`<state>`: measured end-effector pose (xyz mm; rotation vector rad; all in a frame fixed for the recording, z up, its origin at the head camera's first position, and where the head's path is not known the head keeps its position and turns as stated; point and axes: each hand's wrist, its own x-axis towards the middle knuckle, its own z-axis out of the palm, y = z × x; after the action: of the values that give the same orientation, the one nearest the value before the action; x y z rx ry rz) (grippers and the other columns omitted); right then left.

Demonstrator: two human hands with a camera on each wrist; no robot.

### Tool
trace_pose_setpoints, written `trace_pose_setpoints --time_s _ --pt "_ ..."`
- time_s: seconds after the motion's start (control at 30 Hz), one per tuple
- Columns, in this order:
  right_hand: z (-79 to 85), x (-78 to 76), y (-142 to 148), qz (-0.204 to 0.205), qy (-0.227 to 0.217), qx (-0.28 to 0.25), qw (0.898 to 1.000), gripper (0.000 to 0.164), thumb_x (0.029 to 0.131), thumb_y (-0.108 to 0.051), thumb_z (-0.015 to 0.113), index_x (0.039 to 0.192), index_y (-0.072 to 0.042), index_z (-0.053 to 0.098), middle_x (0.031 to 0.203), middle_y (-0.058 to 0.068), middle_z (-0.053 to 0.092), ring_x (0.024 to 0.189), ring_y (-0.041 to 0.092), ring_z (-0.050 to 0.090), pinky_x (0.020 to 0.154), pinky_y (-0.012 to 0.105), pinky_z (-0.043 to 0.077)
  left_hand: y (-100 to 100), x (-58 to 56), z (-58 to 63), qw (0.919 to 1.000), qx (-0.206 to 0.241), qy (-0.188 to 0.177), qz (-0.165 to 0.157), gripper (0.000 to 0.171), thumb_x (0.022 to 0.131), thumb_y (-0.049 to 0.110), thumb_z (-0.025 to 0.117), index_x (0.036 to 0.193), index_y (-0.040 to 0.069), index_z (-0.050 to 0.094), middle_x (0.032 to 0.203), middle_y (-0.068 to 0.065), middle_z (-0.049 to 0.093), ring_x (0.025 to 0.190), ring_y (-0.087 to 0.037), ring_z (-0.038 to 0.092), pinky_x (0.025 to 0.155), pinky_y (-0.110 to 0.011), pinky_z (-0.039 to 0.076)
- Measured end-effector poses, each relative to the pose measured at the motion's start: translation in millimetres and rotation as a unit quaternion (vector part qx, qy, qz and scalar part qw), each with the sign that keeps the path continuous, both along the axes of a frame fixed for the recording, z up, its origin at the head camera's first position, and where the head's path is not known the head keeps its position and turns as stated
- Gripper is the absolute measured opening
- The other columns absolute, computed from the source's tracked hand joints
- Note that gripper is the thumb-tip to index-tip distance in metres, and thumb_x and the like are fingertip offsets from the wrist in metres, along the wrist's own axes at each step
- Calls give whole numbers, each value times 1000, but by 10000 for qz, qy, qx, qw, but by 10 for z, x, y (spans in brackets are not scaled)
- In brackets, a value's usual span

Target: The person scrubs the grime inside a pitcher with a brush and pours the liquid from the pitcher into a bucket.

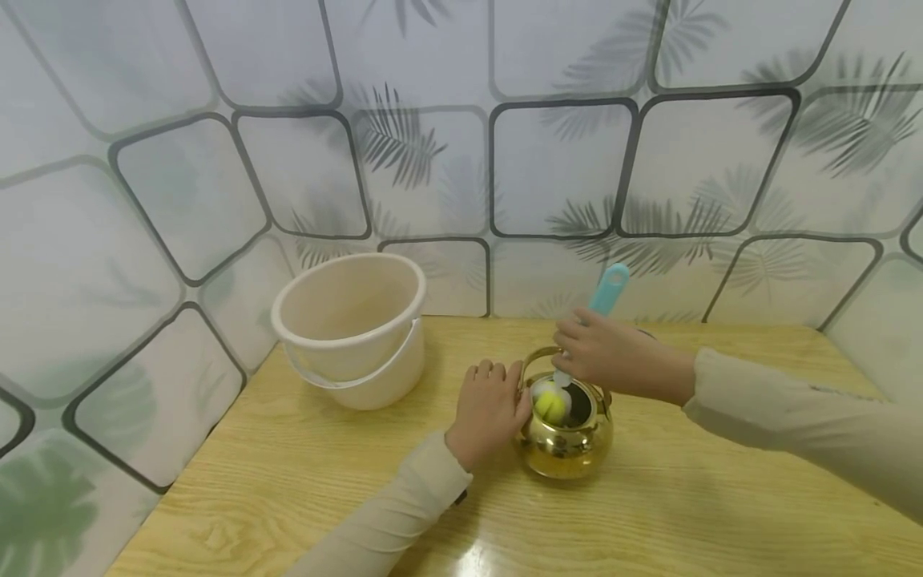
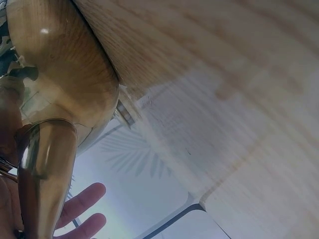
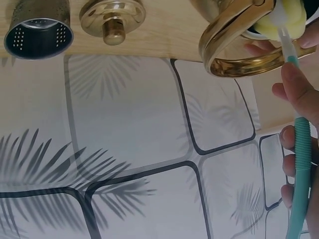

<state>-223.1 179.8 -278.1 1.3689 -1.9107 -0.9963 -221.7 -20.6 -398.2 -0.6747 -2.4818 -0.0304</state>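
A shiny gold teapot (image 1: 562,449) stands lidless on the wooden table, its hoop handle raised over the mouth. My left hand (image 1: 490,409) holds it on the spout side; in the left wrist view the spout (image 2: 47,174) passes in front of the palm, with two fingers (image 2: 82,204) showing beyond it. My right hand (image 1: 594,353) grips the teal handle (image 3: 302,149) of a sponge brush above the pot. The brush's yellow and white sponge head (image 1: 551,405) sits tilted inside the teapot's mouth, partly filling it.
A white bucket (image 1: 346,344) with a bail handle stands left of the teapot, near the wall. A gold lid (image 3: 112,20) and a perforated metal strainer (image 3: 39,32) lie on the table, mostly hidden behind my right arm in the head view. Patterned walls (image 1: 562,168) border the table.
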Motion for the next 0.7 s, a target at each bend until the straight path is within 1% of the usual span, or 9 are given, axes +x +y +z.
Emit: trace_pose_setpoints --time_s 0.13,0.2,0.3,0.43,0.53,0.63,0.7 --pt "-2 -47 40 219 69 -71 9997 38 65 -28 82 99 -21 65 96 0 66 93 18 57 83 35 45 -3 13 15 10000 -5 -21 -1 30 92 35 43 106 13 58 75 -1 59 79 -19 57 69 -30 44" --pt "12 -69 66 305 168 -44 9994 41 66 -33 81 102 -22 65 98 -2 65 95 17 57 86 36 45 -4 24 28 10000 -36 -49 8 31 92 35 43 107 13 58 76 -1 60 80 -19 57 70 -30 44" --pt "31 -110 131 382 211 -17 9990 49 65 -36 80 110 -25 65 98 -4 65 96 15 57 92 39 45 -5 33 32 10000 -67 -69 12 31 92 35 44 109 12 58 77 -1 61 80 -19 58 70 -30 44" --pt "57 -168 250 499 144 2 9987 47 70 -35 75 116 -25 64 96 -4 64 96 14 57 97 43 44 -6 30 25 9999 -65 88 -8 30 91 35 46 107 13 59 74 0 60 78 -19 58 68 -29 44" --pt "67 -194 315 703 162 -52 9974 41 72 -34 73 112 -23 66 92 -3 65 92 15 58 94 41 46 -5 33 28 9999 -23 159 -22 29 90 34 47 105 13 59 72 0 59 77 -19 58 67 -29 44" --pt "70 -192 347 896 171 -142 9957 40 71 -32 75 109 -22 67 89 -3 65 89 15 58 91 40 47 -3 35 35 9999 30 124 -26 28 90 34 47 105 13 58 72 0 58 76 -19 57 67 -29 43" --pt "75 -173 365 943 109 -136 9954 43 68 -28 78 109 -21 66 90 -2 65 89 15 59 91 40 47 -2 32 31 9999 36 114 -21 29 90 34 46 105 13 58 73 0 59 76 -19 57 67 -29 43"
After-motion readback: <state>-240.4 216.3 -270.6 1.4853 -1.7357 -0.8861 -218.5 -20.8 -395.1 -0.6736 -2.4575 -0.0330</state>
